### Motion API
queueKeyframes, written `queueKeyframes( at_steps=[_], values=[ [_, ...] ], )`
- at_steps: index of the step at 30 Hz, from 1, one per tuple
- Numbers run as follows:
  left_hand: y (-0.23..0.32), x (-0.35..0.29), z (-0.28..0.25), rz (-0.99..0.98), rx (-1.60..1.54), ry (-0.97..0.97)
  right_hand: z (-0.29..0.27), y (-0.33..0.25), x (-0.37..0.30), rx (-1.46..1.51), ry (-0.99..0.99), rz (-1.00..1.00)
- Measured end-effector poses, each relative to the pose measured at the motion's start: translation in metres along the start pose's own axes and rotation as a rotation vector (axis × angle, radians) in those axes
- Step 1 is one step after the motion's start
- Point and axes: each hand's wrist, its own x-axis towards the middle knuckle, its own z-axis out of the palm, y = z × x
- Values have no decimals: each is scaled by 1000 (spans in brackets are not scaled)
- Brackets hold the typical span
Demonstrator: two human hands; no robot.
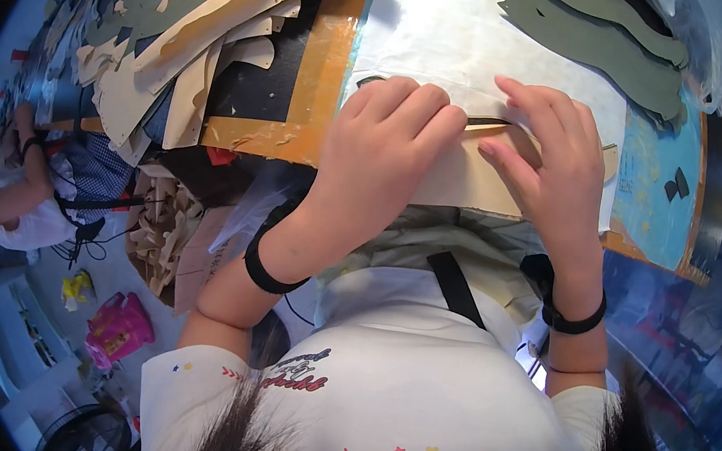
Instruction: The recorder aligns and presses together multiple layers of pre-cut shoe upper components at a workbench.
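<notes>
A tan cut piece of sheet material, perhaps leather, lies at the table's near edge, with a dark strip along its upper edge. My left hand is closed over the left end of that edge, its fingers curled down; the fingertips are hidden. At the right part of the same edge is my right hand, thumb and fingers apart, with the edge passing between them. Under the piece lies a white paper sheet. Both wrists wear black bands.
Tan and grey-green cut pieces are heaped at the left. More grey-green pieces lie at the far right, near small black scraps. Left of me stand a box of tan scraps and a pink bag. Another person sits farther left.
</notes>
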Motion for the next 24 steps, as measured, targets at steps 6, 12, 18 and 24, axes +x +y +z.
queueKeyframes(
  at_steps=[6, 12, 18, 24],
  values=[
    [5, -6, -4, 93, 217, -4, 3, 1, -3, 33, 72, -59],
    [5, -10, -6, 165, 256, -11, -1, 4, -3, 15, 78, -199],
    [8, -15, -3, 134, 232, 63, 1, 1, -6, -134, 163, -296],
    [19, 8, -6, 17, -47, -144, 5, -3, -11, -282, 212, -311]
  ],
)
